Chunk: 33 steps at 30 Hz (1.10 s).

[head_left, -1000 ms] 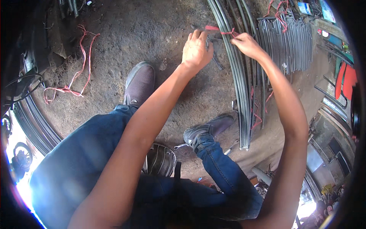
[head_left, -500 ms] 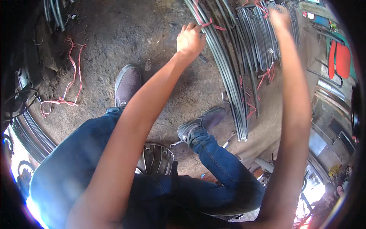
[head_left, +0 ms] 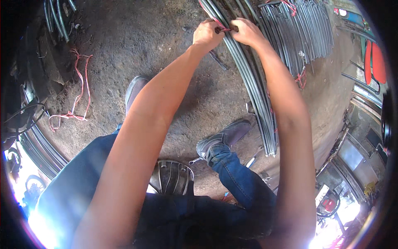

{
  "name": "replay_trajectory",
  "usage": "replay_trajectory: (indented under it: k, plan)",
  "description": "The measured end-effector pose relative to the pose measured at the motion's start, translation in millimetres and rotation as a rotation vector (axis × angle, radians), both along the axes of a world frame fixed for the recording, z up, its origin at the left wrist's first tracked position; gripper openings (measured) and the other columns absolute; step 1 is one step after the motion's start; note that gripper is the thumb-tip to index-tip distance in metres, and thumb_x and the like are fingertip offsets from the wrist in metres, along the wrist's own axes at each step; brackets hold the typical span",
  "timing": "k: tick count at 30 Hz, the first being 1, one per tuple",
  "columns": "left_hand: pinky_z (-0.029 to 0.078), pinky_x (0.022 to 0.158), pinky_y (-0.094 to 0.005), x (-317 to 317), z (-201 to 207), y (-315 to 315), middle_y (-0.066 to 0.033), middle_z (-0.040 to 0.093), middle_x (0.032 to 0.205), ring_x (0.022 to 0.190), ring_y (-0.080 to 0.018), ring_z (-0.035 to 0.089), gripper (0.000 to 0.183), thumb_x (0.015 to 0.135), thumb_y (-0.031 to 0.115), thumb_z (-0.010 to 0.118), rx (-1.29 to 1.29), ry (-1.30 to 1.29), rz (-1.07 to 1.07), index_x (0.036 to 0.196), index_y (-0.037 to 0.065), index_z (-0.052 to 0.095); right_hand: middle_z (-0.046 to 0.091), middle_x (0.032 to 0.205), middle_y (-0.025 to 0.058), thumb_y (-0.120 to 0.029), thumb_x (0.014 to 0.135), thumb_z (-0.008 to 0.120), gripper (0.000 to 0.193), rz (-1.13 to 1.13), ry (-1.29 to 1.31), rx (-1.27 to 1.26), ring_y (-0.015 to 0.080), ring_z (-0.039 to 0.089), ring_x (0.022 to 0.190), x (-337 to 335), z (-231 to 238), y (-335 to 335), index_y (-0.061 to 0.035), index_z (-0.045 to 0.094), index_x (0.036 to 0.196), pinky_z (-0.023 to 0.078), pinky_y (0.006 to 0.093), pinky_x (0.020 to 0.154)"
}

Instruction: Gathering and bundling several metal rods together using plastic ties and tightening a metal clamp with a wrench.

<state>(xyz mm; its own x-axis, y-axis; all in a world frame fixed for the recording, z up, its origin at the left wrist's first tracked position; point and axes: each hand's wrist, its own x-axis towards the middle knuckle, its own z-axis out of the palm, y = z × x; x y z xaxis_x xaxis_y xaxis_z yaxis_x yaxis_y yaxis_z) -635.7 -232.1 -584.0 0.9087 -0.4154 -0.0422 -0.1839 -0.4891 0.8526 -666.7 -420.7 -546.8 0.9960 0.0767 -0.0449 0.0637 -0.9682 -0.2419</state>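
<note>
A: What are the hands doing?

B: Both are closed, side by side, on a long bundle of grey rods (head_left: 253,89) lying on the dirt floor (head_left: 137,45). The left hand (head_left: 207,34) has its fingers curled around a red string (head_left: 220,25) that crosses the top of the bundle. The right hand (head_left: 247,32) sits just beside it, almost touching, fingers folded down onto the same spot.

A: Does the right hand hold the string too?

B: I cannot tell; its fingertips are hidden against the rods. It is clenched, though, not spread.

A: Where does the bundle run?

B: From under the hands it curves back toward the person, passing under the right forearm and ending just beyond the right shoe (head_left: 226,137). The left shoe (head_left: 136,89) stands well to the left of it, below the left forearm.

A: Anything else around?

B: To the right of the right hand lies a second pile of rods (head_left: 304,35), shorter, with more red string among them. Far to the left of the left hand a loose red cord (head_left: 78,97) lies on the floor. A small metal stool (head_left: 172,177) shows between the person's knees.
</note>
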Motion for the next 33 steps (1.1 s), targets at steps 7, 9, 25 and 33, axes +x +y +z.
replay_trajectory:
  k: [7,9,25,33]
  plan:
    - [0.05,0.088,-0.0435,1.9,2.4,-0.4,-0.0075,0.066,0.103,0.1,-0.0306,0.063,0.023,0.079,0.029,0.068,0.135,-0.354,-0.225,0.092,0.01,0.072,0.066,0.077,0.0174,-0.05,0.087,0.065,0.05,-0.829,-0.04,0.247,0.0321,0.066,0.076,30.4,-12.7,-66.9,0.0001,0.067,0.087,0.052,0.048,0.069]
    - [0.05,0.087,-0.0441,9.5,2.1,9.4,-0.0076,0.067,0.1,0.098,-0.0307,0.064,0.022,0.079,0.028,0.067,0.193,-0.432,-0.216,0.089,0.009,0.072,0.06,0.067,0.0092,-0.055,0.098,0.049,0.053,-1.596,-0.319,1.151,0.0295,0.064,0.073,36.5,-10.8,-70.5,-0.0048,0.061,0.084,0.053,0.0488,0.064]
    - [0.045,0.102,-0.0468,139.1,136.3,148.4,-0.0271,0.059,0.125,0.121,-0.0408,0.057,0.065,0.078,0.035,0.066,0.61,-0.393,0.16,0.131,-0.001,0.054,0.066,0.121,0.0092,-0.048,0.095,0.057,0.053,-0.966,0.409,0.82,0.0192,0.063,0.105,-239.6,226.3,-108.8,-0.0091,0.058,0.131,0.048,0.0345,0.091]
    - [0.043,0.11,-0.0392,-40.1,288.9,6.7,-0.0159,0.057,0.133,0.128,-0.0276,0.053,0.053,0.081,-0.016,0.036,-0.476,-0.145,-0.357,0.128,-0.005,0.056,0.067,0.108,0.0076,-0.043,0.096,0.06,0.047,-1.242,0.303,0.656,0.0163,0.062,0.092,-558.8,339.3,-10.0,-0.0074,0.059,0.126,0.051,0.0308,0.081]
